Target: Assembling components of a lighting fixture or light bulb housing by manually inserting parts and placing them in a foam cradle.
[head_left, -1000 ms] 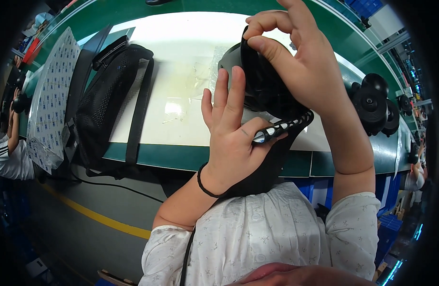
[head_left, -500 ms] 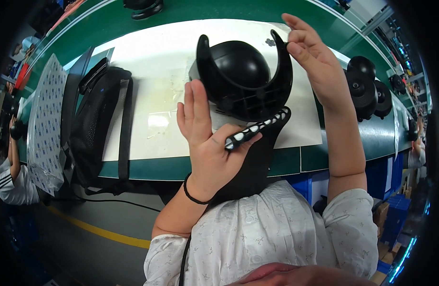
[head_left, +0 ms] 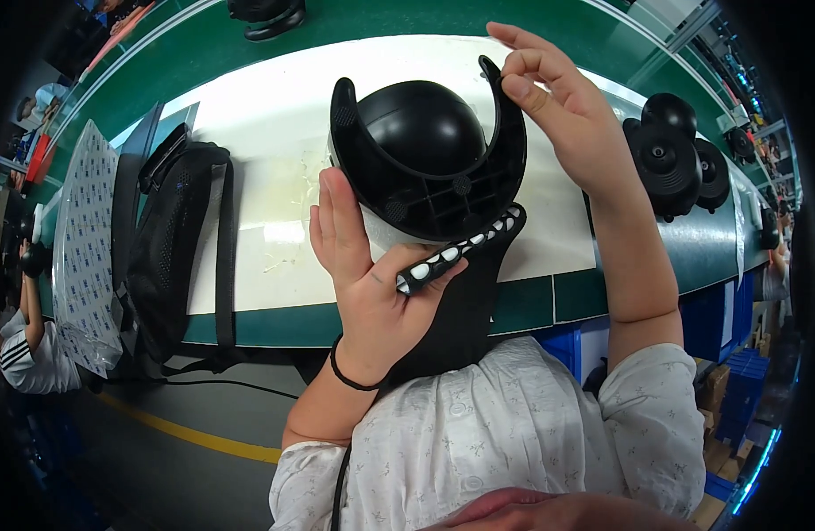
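Black shell [head_left: 425, 159] stood upright, cradled by left hand [head_left: 372, 283]; right hand [head_left: 558, 115] pinched its right tip.

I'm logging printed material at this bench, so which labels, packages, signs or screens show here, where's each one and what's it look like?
Label sheet: left end of the bench, a pale rectangular sheet covered in rows of small white stickers with bluish print.
Cardboard boxes: on the floor at lower right, brown, beside blue crates.
No screens or signs are clearly visible.

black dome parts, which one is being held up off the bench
The black dome part in the U-shaped bracket, between both hands; the others lie at the bench's right edge.
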A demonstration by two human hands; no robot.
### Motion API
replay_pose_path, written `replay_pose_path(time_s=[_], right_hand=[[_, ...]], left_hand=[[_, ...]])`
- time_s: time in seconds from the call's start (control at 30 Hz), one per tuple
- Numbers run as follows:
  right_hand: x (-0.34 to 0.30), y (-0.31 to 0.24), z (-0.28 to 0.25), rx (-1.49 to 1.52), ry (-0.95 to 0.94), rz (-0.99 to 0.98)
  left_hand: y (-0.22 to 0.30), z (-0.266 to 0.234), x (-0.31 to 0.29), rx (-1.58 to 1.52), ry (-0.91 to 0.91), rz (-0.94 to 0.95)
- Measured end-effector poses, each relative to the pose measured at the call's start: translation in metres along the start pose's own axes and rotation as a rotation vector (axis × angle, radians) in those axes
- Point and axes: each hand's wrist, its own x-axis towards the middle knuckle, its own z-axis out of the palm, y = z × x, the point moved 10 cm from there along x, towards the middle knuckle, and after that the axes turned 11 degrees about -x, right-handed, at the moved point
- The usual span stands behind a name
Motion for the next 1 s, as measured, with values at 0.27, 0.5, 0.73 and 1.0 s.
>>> replay_pose_path(time_s=[0.27, 0.5, 0.73, 1.0], right_hand=[[-0.019, -0.050, -0.009, -0.760, 0.160, -0.383], [0.001, 0.018, 0.001, 0.298, 0.011, 0.260], [0.047, 0.068, -0.029, 0.604, -0.030, 0.376], [0.117, 0.162, -0.007, -1.442, 0.105, -0.003]], left_hand=[[0.005, 0.003, 0.002, 0.048, -0.031, 0.011], [0.004, 0.000, 0.001, -0.006, 0.007, 0.047], [0.002, -0.039, -0.008, 0.045, 0.071, 0.026], [-0.015, -0.072, -0.015, -0.034, 0.118, -0.053]])
